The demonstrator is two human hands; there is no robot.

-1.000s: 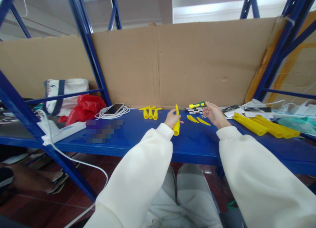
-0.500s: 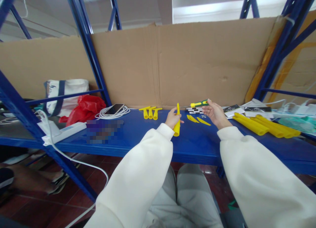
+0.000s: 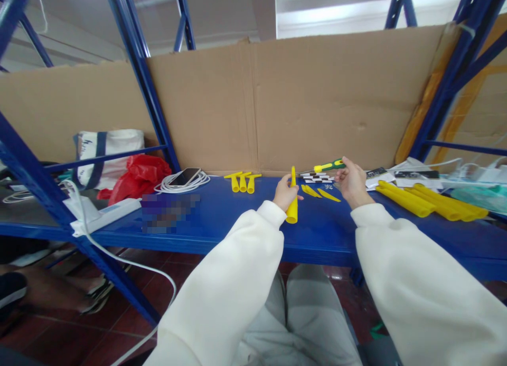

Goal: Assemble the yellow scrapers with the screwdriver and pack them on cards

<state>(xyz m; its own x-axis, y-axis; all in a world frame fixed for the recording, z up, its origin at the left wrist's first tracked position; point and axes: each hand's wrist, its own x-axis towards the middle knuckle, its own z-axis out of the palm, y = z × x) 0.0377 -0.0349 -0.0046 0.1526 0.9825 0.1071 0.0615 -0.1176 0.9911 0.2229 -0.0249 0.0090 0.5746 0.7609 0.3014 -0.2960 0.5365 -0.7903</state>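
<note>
My left hand (image 3: 284,193) is closed around a yellow plastic tube (image 3: 292,212) with a flat piece at its far end, over the blue shelf top. In my right hand (image 3: 350,181) is the end of a green and yellow screwdriver (image 3: 328,166), its shaft pointing left at the yellow part. Flat yellow blades (image 3: 328,195) lie between my hands, beside a small pile of screws (image 3: 328,186). Behind them are black and white boxes or strips (image 3: 316,178), too small to make out. Three yellow pieces with crosswise tops (image 3: 243,182) stand left of my left hand.
Several yellow tubes (image 3: 431,201) lie at the right by black and white cards (image 3: 415,177). Leftward are a phone (image 3: 184,176) on a coiled white cable, a power strip (image 3: 111,214) and a red bag (image 3: 138,175). A cardboard wall (image 3: 309,102) closes the back.
My left hand and the yellow tube have shifted slightly right. My right hand has moved a little right and up, with the screwdriver tilted more steeply.
</note>
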